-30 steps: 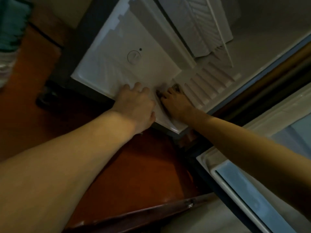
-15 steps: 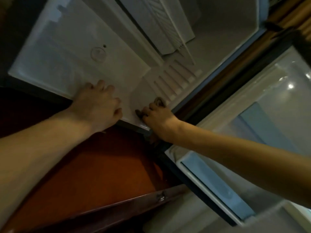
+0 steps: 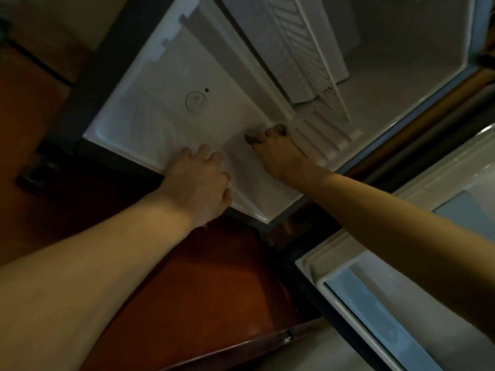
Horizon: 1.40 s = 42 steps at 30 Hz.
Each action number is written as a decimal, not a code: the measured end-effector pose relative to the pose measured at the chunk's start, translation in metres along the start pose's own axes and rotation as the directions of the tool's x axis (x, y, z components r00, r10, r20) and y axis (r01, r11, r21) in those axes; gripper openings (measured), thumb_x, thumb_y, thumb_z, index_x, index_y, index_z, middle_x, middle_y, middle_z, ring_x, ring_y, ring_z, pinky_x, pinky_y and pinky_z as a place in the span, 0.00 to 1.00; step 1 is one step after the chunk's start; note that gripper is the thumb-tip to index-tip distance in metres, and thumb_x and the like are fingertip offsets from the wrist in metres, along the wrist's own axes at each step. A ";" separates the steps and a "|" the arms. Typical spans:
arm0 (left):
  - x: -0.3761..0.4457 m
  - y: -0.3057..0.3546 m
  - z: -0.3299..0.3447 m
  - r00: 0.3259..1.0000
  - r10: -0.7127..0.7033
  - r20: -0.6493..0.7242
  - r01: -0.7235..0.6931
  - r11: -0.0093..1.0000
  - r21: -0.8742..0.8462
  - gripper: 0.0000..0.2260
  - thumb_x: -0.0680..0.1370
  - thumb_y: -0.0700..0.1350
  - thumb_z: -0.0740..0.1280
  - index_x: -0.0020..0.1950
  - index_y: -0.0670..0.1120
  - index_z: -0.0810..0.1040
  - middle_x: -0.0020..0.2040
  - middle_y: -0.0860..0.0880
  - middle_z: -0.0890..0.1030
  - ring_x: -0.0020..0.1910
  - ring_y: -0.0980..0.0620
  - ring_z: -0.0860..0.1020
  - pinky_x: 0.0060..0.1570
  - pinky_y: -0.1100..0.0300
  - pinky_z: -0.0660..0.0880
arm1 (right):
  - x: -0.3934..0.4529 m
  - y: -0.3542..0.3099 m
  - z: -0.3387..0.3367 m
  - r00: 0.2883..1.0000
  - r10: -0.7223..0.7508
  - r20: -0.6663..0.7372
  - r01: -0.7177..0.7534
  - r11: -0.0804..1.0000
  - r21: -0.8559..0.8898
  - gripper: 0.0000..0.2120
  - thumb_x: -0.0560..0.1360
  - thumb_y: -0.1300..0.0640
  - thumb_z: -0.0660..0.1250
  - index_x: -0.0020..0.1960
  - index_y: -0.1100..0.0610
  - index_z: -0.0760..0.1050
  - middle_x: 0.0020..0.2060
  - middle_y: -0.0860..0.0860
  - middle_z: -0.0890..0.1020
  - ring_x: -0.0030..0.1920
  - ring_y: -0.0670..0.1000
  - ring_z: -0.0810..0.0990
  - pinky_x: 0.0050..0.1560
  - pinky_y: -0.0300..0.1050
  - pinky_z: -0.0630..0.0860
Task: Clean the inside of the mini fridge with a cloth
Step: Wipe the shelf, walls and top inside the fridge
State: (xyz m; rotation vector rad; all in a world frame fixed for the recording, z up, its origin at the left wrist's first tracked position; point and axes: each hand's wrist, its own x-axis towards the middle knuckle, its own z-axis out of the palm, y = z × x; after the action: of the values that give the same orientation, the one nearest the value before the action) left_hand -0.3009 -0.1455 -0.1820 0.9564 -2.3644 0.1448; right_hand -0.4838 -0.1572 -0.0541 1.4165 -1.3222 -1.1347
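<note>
Dim light falls over a reddish-brown floor (image 3: pixel 192 285) beneath the open mini fridge (image 3: pixel 171 108), whose white interior fills the far half of the view. Both bare forearms reach in from the near edge. Left hand (image 3: pixel 199 180) lies palm down on the white inner wall near its front lip, fingers loosely spread, gripping nothing. Right hand (image 3: pixel 278 151) is curled around a small dark cloth (image 3: pixel 280 128), pressing it against the wall beside the shelf ridges (image 3: pixel 329 135). At near right stands the open door (image 3: pixel 401 303).
</note>
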 end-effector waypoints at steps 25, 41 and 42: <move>-0.007 0.000 0.003 0.999 0.005 -0.042 -0.005 1.000 -0.005 0.20 0.84 0.57 0.48 0.59 0.50 0.77 0.60 0.47 0.73 0.62 0.46 0.68 0.59 0.50 0.68 | 0.010 -0.001 0.010 0.999 0.009 -0.045 -0.005 0.997 0.078 0.31 0.75 0.60 0.40 0.73 0.61 0.67 0.61 0.62 0.75 0.61 0.65 0.73 0.68 0.65 0.61; -0.007 -0.006 0.003 0.999 0.020 0.032 -0.018 0.998 -0.062 0.21 0.84 0.58 0.49 0.61 0.53 0.78 0.61 0.48 0.73 0.63 0.47 0.68 0.62 0.51 0.69 | -0.086 -0.011 -0.021 0.992 0.025 0.125 -0.042 0.990 0.133 0.22 0.78 0.62 0.63 0.72 0.58 0.68 0.70 0.57 0.67 0.67 0.60 0.66 0.59 0.55 0.73; -0.007 -0.006 0.002 0.999 0.018 0.039 -0.016 0.998 -0.063 0.20 0.84 0.58 0.49 0.61 0.52 0.78 0.60 0.48 0.73 0.63 0.47 0.68 0.62 0.50 0.69 | -0.076 -0.011 -0.019 0.993 0.038 0.107 -0.054 0.988 0.141 0.21 0.78 0.63 0.61 0.72 0.58 0.69 0.69 0.57 0.68 0.67 0.59 0.67 0.60 0.56 0.72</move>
State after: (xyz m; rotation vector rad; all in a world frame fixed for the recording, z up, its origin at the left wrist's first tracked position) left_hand -0.2941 -0.1460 -0.1884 0.9175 -2.3986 0.0580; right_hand -0.4641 -0.0807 -0.0565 1.4382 -1.5298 -1.1141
